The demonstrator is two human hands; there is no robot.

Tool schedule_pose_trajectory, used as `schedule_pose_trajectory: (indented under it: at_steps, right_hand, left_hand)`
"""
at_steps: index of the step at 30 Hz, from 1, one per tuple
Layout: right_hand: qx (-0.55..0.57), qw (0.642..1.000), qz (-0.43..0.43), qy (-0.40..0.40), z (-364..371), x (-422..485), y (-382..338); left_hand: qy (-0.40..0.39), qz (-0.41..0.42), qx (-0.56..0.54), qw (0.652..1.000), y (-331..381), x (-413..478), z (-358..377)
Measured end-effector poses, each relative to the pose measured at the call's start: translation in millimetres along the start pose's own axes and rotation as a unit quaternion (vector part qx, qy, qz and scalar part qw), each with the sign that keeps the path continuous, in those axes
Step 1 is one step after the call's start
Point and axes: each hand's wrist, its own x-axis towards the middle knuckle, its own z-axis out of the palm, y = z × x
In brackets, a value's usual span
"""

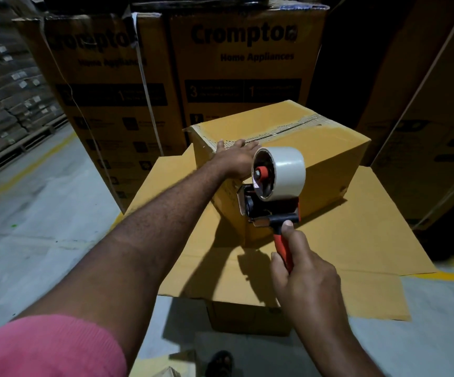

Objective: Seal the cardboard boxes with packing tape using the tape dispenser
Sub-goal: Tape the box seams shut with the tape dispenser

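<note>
Left hand (pixel 235 159) flat on box (pixel 315 159), right hand (pixel 302 270) gripping dispenser (pixel 272 191)

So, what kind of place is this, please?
Most likely a warehouse. Tall printed appliance cartons stand behind the small box, stacked goods on pallets fill the left side, and the concrete floor carries a yellow lane line.

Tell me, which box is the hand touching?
The small plain box stacked on the wide flat one; the left hand rests on its top. The tall printed boxes stand behind, untouched.
</note>
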Motion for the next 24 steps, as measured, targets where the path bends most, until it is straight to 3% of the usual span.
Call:
schedule_pose_trajectory:
  at_steps: [3,7,13,17,21,24]
  right_hand:
    - [-0.052,0.999,-0.012,-0.003,-2,-1,-4]
    - [-0.075,0.997,-0.01,-0.02,-3,3,-4]
    - [-0.03,0.999,0.014,-0.032,4,-1,-7]
    - [-0.014,0.997,0.046,-0.059,0,-6,0]
    - [-0.004,0.998,0.034,-0.045,-5,1,9]
    - [-0.008,0.998,0.031,-0.058,-13,4,8]
  left_hand:
    - [-0.025,-0.007,-0.057,0.998,7,-14,-11]
    - [-0.054,-0.061,-0.252,0.964,25,-55,-18]
    - [-0.01,-0.013,-0.214,0.977,33,-65,-7]
    - [0.052,0.065,-0.028,0.996,24,-48,19]
    - [0.064,0.073,-0.057,0.994,23,-42,19]
    - [0.022,0.064,-0.051,0.996,21,-39,12]
